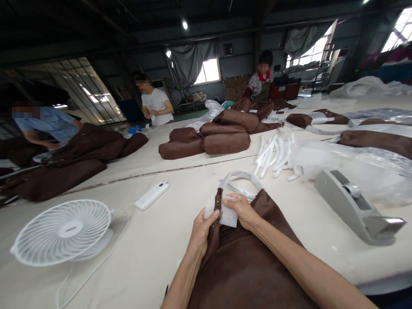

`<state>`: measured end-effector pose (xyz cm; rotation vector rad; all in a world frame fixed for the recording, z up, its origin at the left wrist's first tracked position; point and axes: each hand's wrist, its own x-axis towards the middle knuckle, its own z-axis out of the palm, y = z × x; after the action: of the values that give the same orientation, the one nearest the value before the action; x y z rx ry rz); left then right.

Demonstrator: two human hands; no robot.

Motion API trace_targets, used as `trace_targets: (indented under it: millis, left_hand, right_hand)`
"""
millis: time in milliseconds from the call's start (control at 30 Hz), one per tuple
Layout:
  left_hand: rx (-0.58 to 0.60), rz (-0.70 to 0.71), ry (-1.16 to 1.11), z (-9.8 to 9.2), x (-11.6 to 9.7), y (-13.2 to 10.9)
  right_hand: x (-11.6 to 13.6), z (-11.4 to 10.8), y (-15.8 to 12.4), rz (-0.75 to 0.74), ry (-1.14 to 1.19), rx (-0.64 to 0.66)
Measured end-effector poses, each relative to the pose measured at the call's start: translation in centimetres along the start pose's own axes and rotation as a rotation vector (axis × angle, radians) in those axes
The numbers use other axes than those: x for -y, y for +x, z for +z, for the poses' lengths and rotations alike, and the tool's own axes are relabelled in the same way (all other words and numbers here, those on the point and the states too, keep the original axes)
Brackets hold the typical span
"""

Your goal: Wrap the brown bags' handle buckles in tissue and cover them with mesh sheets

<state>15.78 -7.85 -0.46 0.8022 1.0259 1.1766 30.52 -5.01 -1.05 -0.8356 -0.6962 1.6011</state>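
A dark brown handbag [247,270] lies on the table in front of me, its handle [240,174] wrapped in white material and arching away from me. My left hand [202,226] pinches the strap tab [218,201] near its metal buckle, thumb on top. My right hand [243,209] has its thumb and fingers closed on a small white sheet of wrapping [229,215], which sits behind the tab and buckle. The fingers under the sheet are partly hidden.
A white fan [69,229] and a white phone or power bank [152,195] with a cable lie left. At right stand a grey tape dispenser [357,206], white foam tubes [273,156] and clear plastic [354,167]. Brown bags [225,143] lie farther back; several people work beyond.
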Motion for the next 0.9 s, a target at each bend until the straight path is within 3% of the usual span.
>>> trace_targets:
  millis: [233,600,900]
  left_hand:
    - [-0.061,0.037,-0.065,0.4,0.0,0.0]
    - [-0.033,0.010,-0.086,0.5,0.1,-0.1]
    - [-0.070,0.068,-0.088,0.5,0.8,-0.1]
  right_hand:
    - [-0.8,-0.2,0.6,-0.034,-0.036,-0.032]
    - [-1.1,0.8,1.4,-0.030,-0.077,-0.044]
    - [0.8,0.0,-1.7,0.068,-0.085,-0.037]
